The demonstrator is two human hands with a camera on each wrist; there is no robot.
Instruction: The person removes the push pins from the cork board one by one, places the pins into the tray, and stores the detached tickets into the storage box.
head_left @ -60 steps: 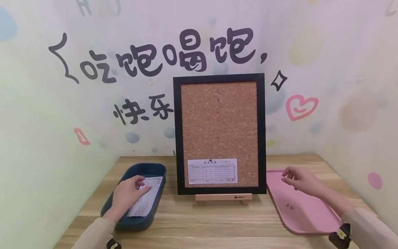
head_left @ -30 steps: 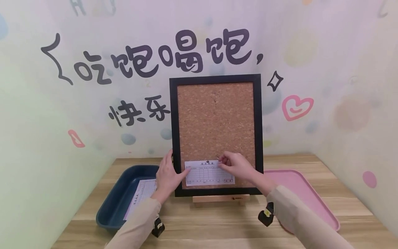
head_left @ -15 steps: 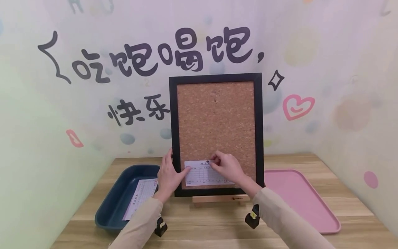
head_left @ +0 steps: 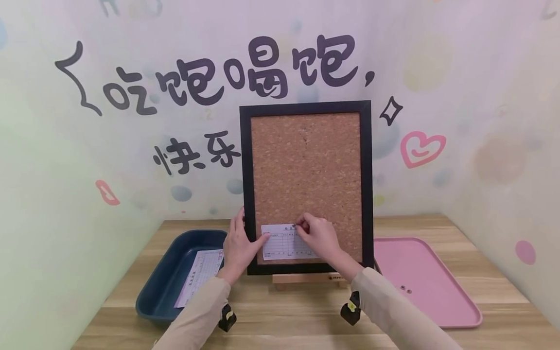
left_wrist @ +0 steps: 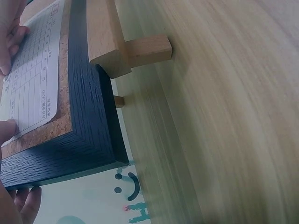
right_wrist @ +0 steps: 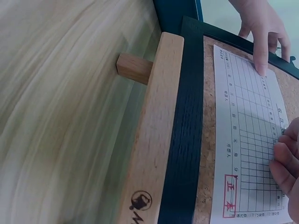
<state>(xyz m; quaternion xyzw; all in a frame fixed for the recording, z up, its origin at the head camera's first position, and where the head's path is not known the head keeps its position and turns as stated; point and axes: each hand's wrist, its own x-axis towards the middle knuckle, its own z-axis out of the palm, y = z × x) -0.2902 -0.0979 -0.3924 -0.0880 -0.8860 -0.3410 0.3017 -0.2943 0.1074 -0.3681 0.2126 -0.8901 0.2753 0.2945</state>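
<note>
A framed corkboard (head_left: 307, 170) stands upright on a small wooden easel (head_left: 306, 278). A printed paper form (head_left: 275, 245) lies against the cork at its lower left. With fingers behind the black frame and thumb on the form's left part, my left hand (head_left: 240, 245) grips the board's left edge. At the form's top edge, my right hand (head_left: 319, 236) pinches a small dark pin (head_left: 294, 225). Its fingers cover the form's right part in the head view. The right wrist view shows the form (right_wrist: 247, 126) flat, with a red stamp box.
To the left, a dark blue tray (head_left: 146, 291) holds more printed forms (head_left: 197, 274), partly behind my left sleeve. On the right lies a pink tray (head_left: 430, 272) with two small metal pins (head_left: 406, 289). A wall with painted lettering stands behind the wooden table (head_left: 271, 321).
Both hands have come in from over the trays to the corkboard. The left took hold of its left edge; the right moved left along the form's top edge to the pin.
</note>
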